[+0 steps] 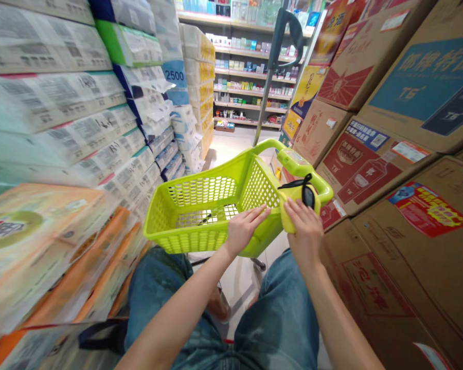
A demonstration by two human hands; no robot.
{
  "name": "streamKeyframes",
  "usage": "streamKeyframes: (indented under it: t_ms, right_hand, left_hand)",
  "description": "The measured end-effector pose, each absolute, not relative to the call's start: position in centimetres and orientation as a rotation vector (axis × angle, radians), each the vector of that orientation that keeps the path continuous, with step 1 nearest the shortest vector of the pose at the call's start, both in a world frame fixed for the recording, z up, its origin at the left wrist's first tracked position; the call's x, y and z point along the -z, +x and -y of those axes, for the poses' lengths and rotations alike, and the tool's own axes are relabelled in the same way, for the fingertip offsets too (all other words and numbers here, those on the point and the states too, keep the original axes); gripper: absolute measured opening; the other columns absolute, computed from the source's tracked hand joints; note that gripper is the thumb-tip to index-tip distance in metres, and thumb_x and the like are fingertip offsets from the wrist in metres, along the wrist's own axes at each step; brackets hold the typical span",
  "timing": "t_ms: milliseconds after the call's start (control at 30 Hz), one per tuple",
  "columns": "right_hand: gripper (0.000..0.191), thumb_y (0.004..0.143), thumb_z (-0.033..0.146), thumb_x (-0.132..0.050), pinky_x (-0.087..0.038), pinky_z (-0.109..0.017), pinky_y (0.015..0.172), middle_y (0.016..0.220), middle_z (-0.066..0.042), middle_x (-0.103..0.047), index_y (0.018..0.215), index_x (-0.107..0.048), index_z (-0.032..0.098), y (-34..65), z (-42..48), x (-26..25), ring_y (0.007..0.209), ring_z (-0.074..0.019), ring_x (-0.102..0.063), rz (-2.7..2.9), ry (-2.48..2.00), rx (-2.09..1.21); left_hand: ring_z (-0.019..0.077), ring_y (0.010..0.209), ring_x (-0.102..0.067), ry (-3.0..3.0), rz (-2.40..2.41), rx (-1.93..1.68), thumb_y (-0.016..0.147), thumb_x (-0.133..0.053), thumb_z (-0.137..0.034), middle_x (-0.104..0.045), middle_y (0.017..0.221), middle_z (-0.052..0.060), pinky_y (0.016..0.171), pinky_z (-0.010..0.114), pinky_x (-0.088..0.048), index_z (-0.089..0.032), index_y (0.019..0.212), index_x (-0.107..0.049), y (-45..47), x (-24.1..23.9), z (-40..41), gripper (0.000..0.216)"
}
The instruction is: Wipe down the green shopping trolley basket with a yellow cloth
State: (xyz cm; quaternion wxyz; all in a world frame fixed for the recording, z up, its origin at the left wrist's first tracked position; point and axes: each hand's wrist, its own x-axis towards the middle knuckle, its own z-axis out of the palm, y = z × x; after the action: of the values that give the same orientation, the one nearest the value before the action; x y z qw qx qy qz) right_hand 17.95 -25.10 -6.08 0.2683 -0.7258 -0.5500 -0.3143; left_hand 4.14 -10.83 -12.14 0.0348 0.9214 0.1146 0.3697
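Observation:
A lime green plastic shopping basket [185, 205] on wheels stands tilted in front of my knees, its grey pull handle [280, 46] rising toward the shelves. My left hand [244, 228] rests on the basket's near rim with fingers laid flat and slightly spread. My right hand [304, 226] is wrapped round a yellow-green object with a black strap [299, 194] held against the basket's corner by its folded carry handle [304, 167]. The basket's inside looks bare apart from a small dark item on its floor.
Stacked packs of tissue paper [61, 118] wall the left side; orange packs [54, 257] lie lower left. Brown cardboard cartons [401, 169] are piled high on the right. A narrow tiled aisle [231, 144] leads to product shelves [250, 67] at the back.

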Motion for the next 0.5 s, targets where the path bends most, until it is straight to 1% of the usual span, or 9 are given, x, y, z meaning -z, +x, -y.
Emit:
streamKeyframes:
  t_ms: [67,167,233,367,433,500]
  right_hand:
    - [0.058,0.081,-0.001,-0.045,-0.040,-0.040,0.111,0.136,-0.004,-0.064,0.132,-0.059,0.022,16.6,25.0,6.4,0.130,-0.0223,-0.057,1.595,-1.917,0.794]
    - [0.052,0.086,0.002,-0.046,-0.040,-0.038,0.110,0.135,-0.003,-0.064,0.131,-0.060,0.024,17.5,25.7,5.8,0.129,-0.0207,-0.057,1.659,-1.871,0.789]
    - [0.046,0.088,0.007,-0.049,-0.041,-0.039,0.108,0.133,-0.004,-0.066,0.129,-0.062,0.024,19.5,26.4,5.0,0.128,-0.0214,-0.059,1.620,-1.881,0.821]
    - [0.040,0.086,0.009,-0.053,-0.044,-0.041,0.103,0.128,-0.006,-0.069,0.121,-0.067,0.023,23.4,27.2,3.8,0.125,-0.0241,-0.061,1.427,-1.918,0.931]
    - [0.041,0.085,0.009,-0.052,-0.044,-0.043,0.102,0.128,-0.007,-0.069,0.120,-0.067,0.022,23.8,27.0,3.8,0.125,-0.0255,-0.061,1.339,-1.952,0.980]
    - [0.046,0.083,0.006,-0.050,-0.042,-0.044,0.103,0.130,-0.007,-0.068,0.124,-0.065,0.023,22.6,26.4,4.4,0.126,-0.0264,-0.060,1.318,-1.991,0.999]
  left_hand:
    - [0.0177,0.126,-0.058,2.853,-0.362,-1.139,0.099,-0.049,-0.018,-0.054,0.146,0.000,0.100,0.033,-0.052,-0.028,0.147,-0.043,4.0,12.2,10.7,0.050]
    - [0.0206,0.136,-0.049,2.923,-0.380,-1.162,0.098,-0.049,-0.018,-0.052,0.148,0.002,0.101,0.035,-0.051,-0.028,0.148,-0.042,3.9,12.3,10.6,0.051]
    - [0.0214,0.141,-0.044,2.975,-0.379,-1.173,0.098,-0.050,-0.019,-0.050,0.150,0.003,0.103,0.035,-0.050,-0.028,0.149,-0.041,3.9,12.4,10.6,0.052]
    - [0.0215,0.144,-0.039,3.025,-0.376,-1.196,0.099,-0.048,-0.019,-0.047,0.152,0.003,0.106,0.035,-0.048,-0.026,0.150,-0.039,4.1,12.5,10.7,0.052]
    - [0.0215,0.144,-0.038,3.011,-0.376,-1.231,0.099,-0.049,-0.019,-0.046,0.152,0.003,0.108,0.035,-0.047,-0.025,0.150,-0.040,4.2,12.6,10.9,0.052]
    - [0.0215,0.145,-0.037,2.994,-0.382,-1.258,0.099,-0.048,-0.018,-0.045,0.153,0.003,0.110,0.036,-0.045,-0.025,0.149,-0.041,4.3,12.6,11.0,0.051]
